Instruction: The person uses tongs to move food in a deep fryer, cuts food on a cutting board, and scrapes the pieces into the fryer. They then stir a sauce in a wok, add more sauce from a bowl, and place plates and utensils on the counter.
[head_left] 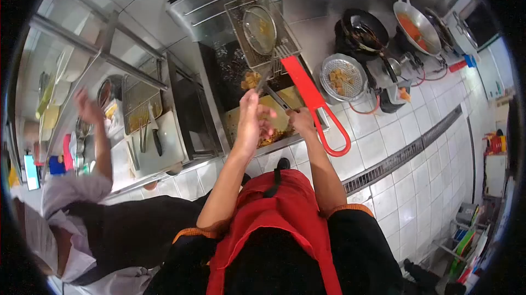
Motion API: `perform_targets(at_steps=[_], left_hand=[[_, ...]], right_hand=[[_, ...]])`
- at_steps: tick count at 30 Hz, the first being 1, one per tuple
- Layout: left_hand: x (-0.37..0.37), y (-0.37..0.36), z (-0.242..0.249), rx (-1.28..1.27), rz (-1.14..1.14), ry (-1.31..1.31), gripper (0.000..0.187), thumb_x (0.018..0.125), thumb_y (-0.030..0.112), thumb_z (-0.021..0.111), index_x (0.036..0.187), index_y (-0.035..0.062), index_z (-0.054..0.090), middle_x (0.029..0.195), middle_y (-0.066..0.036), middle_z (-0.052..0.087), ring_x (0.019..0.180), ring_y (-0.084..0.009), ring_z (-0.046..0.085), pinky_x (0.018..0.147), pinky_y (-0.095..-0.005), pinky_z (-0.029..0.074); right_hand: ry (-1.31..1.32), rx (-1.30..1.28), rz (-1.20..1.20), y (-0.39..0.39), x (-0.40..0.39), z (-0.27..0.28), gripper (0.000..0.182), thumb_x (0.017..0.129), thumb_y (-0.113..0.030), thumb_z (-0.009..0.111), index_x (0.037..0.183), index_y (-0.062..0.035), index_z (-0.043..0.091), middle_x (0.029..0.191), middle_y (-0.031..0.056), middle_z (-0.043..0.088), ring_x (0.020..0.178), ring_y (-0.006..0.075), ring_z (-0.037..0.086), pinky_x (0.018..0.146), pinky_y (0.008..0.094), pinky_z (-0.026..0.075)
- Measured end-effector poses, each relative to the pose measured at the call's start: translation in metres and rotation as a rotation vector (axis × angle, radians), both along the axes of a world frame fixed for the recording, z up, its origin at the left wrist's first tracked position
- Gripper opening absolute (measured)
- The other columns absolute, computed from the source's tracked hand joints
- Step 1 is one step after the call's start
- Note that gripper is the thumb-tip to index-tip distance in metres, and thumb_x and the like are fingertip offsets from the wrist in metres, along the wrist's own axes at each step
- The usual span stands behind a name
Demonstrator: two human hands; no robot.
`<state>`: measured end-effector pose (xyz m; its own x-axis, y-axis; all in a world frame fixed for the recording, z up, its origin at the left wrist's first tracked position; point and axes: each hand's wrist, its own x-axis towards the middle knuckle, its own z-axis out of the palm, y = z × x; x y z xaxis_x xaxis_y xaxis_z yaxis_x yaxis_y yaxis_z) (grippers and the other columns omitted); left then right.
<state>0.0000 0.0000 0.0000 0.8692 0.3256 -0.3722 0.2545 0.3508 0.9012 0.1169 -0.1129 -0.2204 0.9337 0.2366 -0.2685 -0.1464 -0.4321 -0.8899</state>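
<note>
Over the black fryer vat, room is tight: the wire fry basket with the long red handle lies across its right side, and a round mesh skimmer rests in that basket. To the right, a round steel strainer of fried pieces crowds the steel counter. On the left, a co-worker's raised hand blocks the way past the wire rack.

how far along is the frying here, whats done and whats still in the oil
Done: a round strainer of browned fried pieces sits beside the fryer. In hand: the right hand grips a skimmer handle over the oil, and the left hand hovers open beside it. Left: golden pieces remain in the oil. The red-handled fry basket rests above the vat.
</note>
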Motion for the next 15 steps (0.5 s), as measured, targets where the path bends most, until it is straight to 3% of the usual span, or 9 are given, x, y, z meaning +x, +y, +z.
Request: perform_targets(at_steps=[2, 5, 6, 7, 10, 13, 15], left_hand=[[-0.022, 0.001, 0.005, 0.081, -0.069, -0.003, 0.050, 0.091, 0.042, 0.040, 0.130, 0.0136, 0.027, 0.075, -0.003, 0.052, 0.049, -0.0070, 0.043, 0.042, -0.0194, 0.032], [-0.066, -0.016, 0.009, 0.093, -0.450, 0.060, 0.039, 0.092, 0.029, 0.044, 0.125, 0.0099, 0.036, 0.074, -0.003, 0.051, 0.052, -0.0057, 0.044, 0.045, -0.0189, 0.034], [-0.081, -0.016, 0.011, 0.079, -0.560, 0.071, 0.034, 0.092, 0.024, 0.045, 0.123, 0.0084, 0.040, 0.074, -0.002, 0.052, 0.054, -0.0056, 0.044, 0.047, -0.0188, 0.036], [-0.096, -0.013, 0.010, 0.080, -0.575, 0.083, 0.034, 0.092, 0.024, 0.045, 0.123, 0.0084, 0.040, 0.074, -0.002, 0.052, 0.054, -0.0056, 0.044, 0.047, -0.0188, 0.036], [-0.129, 0.008, -0.001, 0.113, -0.470, 0.176, 0.030, 0.092, 0.023, 0.044, 0.118, 0.0078, 0.047, 0.069, -0.001, 0.052, 0.058, -0.0078, 0.048, 0.054, -0.0191, 0.038], [-0.158, 0.040, -0.029, 0.096, -0.297, 0.261, 0.026, 0.092, 0.021, 0.044, 0.114, 0.0075, 0.048, 0.071, -0.001, 0.053, 0.057, -0.0055, 0.046, 0.051, -0.0187, 0.037], [-0.181, 0.060, -0.060, 0.193, -0.175, 0.450, 0.026, 0.091, 0.025, 0.046, 0.110, 0.0078, 0.051, 0.069, -0.001, 0.054, 0.053, -0.0062, 0.046, 0.048, -0.0192, 0.037]], right_hand=[[0.083, -0.054, -0.026, 0.003, 0.002, -0.014, 0.027, 0.073, -0.022, 0.061, 0.090, -0.0021, 0.063, 0.068, 0.0155, 0.062, 0.055, 0.0217, 0.060, 0.055, 0.0375, 0.047], [-0.041, -0.077, -0.070, -0.001, -0.003, 0.022, 0.027, 0.073, -0.020, 0.060, 0.091, -0.0004, 0.060, 0.063, 0.0142, 0.060, 0.054, 0.0230, 0.059, 0.053, 0.0351, 0.047], [0.169, -0.105, -0.021, -0.004, -0.001, 0.048, 0.031, 0.073, -0.019, 0.060, 0.097, -0.0007, 0.058, 0.072, 0.0147, 0.061, 0.068, 0.0254, 0.061, 0.061, 0.0356, 0.048], [0.181, -0.101, -0.036, -0.005, 0.000, 0.039, 0.031, 0.073, -0.019, 0.060, 0.097, -0.0007, 0.058, 0.072, 0.0147, 0.061, 0.068, 0.0254, 0.061, 0.061, 0.0356, 0.048], [-0.139, -0.054, -0.054, -0.001, 0.011, 0.001, 0.043, 0.070, -0.042, 0.060, 0.076, 0.0004, 0.062, 0.068, 0.0206, 0.060, 0.072, 0.0356, 0.061, 0.065, 0.0415, 0.046], [-0.117, -0.123, -0.026, 0.003, 0.017, -0.006, 0.045, 0.068, -0.044, 0.061, 0.076, 0.0001, 0.063, 0.070, 0.0204, 0.062, 0.075, 0.0353, 0.062, 0.066, 0.0415, 0.046], [-0.220, -0.092, -0.063, 0.007, 0.012, 0.009, 0.043, 0.069, -0.043, 0.061, 0.075, -0.0006, 0.063, 0.071, 0.0205, 0.062, 0.075, 0.0353, 0.062, 0.066, 0.0417, 0.046]])
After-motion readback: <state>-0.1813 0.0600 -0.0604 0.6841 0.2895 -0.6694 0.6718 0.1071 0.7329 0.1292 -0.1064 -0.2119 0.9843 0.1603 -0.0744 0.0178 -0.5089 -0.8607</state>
